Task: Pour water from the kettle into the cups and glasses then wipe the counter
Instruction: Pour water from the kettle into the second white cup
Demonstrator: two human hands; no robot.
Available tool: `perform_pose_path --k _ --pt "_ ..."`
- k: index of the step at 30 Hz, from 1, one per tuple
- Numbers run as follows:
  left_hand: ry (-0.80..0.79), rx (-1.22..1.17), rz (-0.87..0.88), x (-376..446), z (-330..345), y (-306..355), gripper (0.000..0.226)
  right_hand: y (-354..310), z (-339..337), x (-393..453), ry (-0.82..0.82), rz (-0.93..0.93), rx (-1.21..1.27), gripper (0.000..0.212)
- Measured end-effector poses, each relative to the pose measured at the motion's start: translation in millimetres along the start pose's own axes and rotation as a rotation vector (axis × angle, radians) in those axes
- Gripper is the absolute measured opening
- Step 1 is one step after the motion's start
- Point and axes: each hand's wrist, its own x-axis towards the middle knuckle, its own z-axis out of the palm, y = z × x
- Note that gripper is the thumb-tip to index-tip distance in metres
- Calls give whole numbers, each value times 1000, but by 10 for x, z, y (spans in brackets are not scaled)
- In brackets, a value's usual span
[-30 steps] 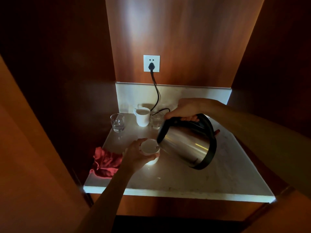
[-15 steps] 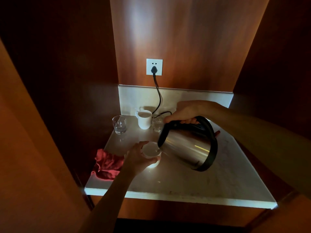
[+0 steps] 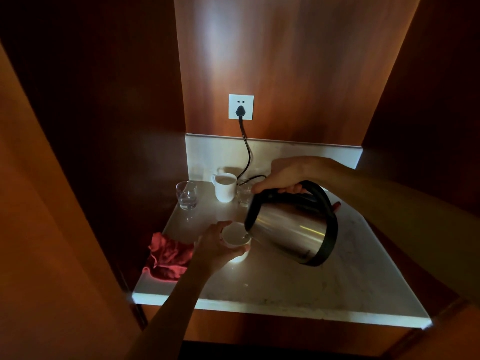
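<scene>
Kettle tilted, gripped by handle in right hand, spout over white cup; left hand wrapped around cup; red cloth left of cup.

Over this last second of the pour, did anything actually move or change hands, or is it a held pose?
Essentially a held pose. The right hand keeps the kettle by its black handle, tipped with the spout at the white cup, which the left hand still steadies on the counter. Only the camera view drifts slightly. The back mug, two glasses and red cloth stayed put. Nothing was released.
</scene>
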Motion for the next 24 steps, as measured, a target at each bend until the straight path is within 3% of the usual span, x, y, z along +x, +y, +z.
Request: perform_pose_path --k 24 --pt "6 9 7 2 19 -8 87 -129 -32 -60 9 -17 -69 56"
